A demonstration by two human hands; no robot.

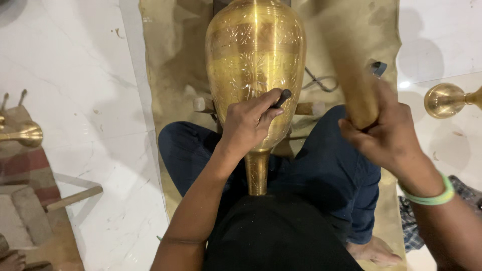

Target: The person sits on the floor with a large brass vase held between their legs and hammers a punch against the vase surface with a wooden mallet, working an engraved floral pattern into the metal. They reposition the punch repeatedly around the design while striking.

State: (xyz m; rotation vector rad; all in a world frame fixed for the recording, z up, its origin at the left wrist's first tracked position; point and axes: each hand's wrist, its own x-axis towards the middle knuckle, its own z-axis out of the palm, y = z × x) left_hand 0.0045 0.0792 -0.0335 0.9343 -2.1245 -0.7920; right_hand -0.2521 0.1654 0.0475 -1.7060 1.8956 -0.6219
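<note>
One brass vase (255, 65) — left hand (248, 123) grips one punch (281, 98), right hand (384, 133) one mallet (351, 75).

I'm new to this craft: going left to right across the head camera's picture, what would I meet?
Small brass piece → wooden-handled tool → left hand holding a dark punch against the engraved brass vase → right hand gripping a wooden mallet → round brass piece.

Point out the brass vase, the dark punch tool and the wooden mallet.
brass vase (251, 55), head view, on its engraved belly.
dark punch tool (282, 98), head view, on its exposed end.
wooden mallet (351, 75), head view, on its blurred shaft.
</note>
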